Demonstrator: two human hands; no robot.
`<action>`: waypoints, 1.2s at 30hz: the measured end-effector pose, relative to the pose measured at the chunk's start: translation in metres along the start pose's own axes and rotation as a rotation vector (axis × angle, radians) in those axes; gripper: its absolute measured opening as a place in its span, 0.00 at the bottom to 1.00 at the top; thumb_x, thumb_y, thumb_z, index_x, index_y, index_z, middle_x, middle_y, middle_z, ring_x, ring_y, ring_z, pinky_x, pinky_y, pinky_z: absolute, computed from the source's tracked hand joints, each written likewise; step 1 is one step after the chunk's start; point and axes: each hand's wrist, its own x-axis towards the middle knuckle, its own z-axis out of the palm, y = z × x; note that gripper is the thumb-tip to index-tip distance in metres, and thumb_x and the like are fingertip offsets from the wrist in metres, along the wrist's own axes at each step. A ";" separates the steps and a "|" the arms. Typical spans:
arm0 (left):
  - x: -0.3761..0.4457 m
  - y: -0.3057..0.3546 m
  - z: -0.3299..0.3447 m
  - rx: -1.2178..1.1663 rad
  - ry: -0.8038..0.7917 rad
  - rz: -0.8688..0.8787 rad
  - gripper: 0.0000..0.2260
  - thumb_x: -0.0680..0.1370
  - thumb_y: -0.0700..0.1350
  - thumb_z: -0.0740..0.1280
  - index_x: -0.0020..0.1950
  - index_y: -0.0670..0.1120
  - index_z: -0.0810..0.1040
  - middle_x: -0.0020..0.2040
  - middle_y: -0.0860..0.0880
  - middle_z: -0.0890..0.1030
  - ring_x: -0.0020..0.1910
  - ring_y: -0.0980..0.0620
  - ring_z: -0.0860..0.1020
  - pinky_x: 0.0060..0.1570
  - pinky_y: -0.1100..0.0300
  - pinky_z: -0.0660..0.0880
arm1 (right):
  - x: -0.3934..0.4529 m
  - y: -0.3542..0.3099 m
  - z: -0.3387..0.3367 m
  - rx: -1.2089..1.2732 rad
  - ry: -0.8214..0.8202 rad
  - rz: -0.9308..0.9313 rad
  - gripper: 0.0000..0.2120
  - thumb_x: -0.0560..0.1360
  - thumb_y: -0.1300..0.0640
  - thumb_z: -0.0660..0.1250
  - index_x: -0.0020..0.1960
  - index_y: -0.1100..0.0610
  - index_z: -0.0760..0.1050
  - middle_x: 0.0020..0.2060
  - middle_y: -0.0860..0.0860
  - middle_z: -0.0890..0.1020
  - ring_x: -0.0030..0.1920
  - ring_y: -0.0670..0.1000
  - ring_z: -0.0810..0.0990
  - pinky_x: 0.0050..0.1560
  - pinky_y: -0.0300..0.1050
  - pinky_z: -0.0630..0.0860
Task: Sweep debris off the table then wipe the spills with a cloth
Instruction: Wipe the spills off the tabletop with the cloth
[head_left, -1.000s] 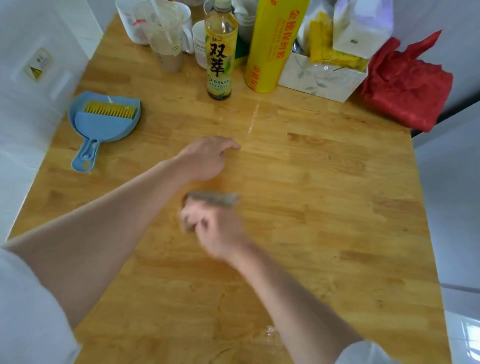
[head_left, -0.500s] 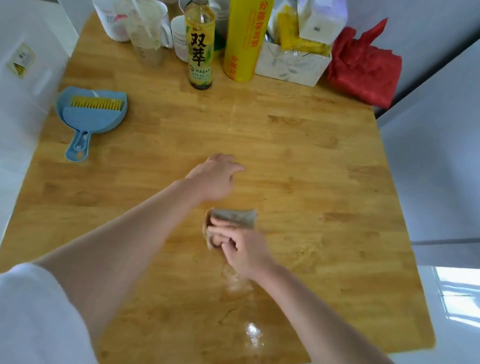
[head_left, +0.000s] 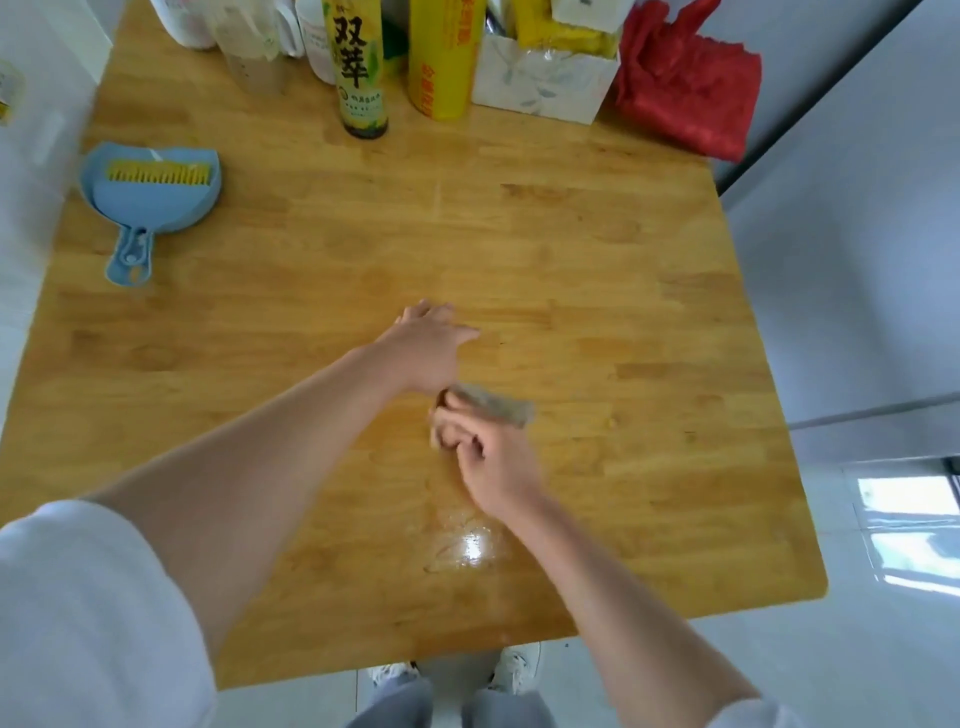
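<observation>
Under the right hand (head_left: 485, 452), the blurred cloth (head_left: 493, 406) is half hidden.

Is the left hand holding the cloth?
No, the right hand grips the cloth, while the left hand rests flat on the table beside it.

Folded grey-brown cleaning cloth (head_left: 491, 408) sits flat on the light wooden table (head_left: 597, 291), roughly mid-table, a touch toward the near edge. It looks like a narrow strip, angled slightly, its right end poking out free, its left end pinned under the curled fingers of the right hand (head_left: 485, 452). Just nearer than the cloth, a glossy wet spill patch (head_left: 467, 548) shines on the wood close to the front edge. Over at the far left, the blue plastic dustpan with its yellow-bristled brush (head_left: 148, 195) lies flat, handle pointing toward the near side.
</observation>
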 end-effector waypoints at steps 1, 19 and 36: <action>0.001 0.002 0.000 0.010 -0.001 -0.011 0.30 0.81 0.37 0.53 0.79 0.61 0.56 0.81 0.51 0.45 0.79 0.44 0.42 0.75 0.42 0.52 | -0.021 -0.007 0.019 -0.009 -0.171 -0.106 0.19 0.77 0.52 0.54 0.59 0.45 0.81 0.63 0.43 0.80 0.31 0.30 0.73 0.31 0.28 0.69; 0.000 0.047 0.005 0.059 0.164 -0.163 0.24 0.80 0.55 0.63 0.76 0.56 0.64 0.75 0.42 0.61 0.75 0.38 0.58 0.68 0.42 0.67 | -0.083 0.081 -0.069 -0.022 -0.379 -0.179 0.18 0.78 0.56 0.57 0.60 0.44 0.81 0.62 0.33 0.76 0.32 0.35 0.78 0.30 0.28 0.72; 0.035 0.156 0.037 0.077 0.016 -0.090 0.27 0.79 0.48 0.61 0.76 0.66 0.60 0.79 0.47 0.53 0.76 0.33 0.50 0.70 0.38 0.63 | -0.083 0.170 -0.159 -0.039 -0.107 -0.040 0.17 0.76 0.57 0.57 0.51 0.44 0.84 0.57 0.42 0.84 0.31 0.43 0.81 0.24 0.32 0.70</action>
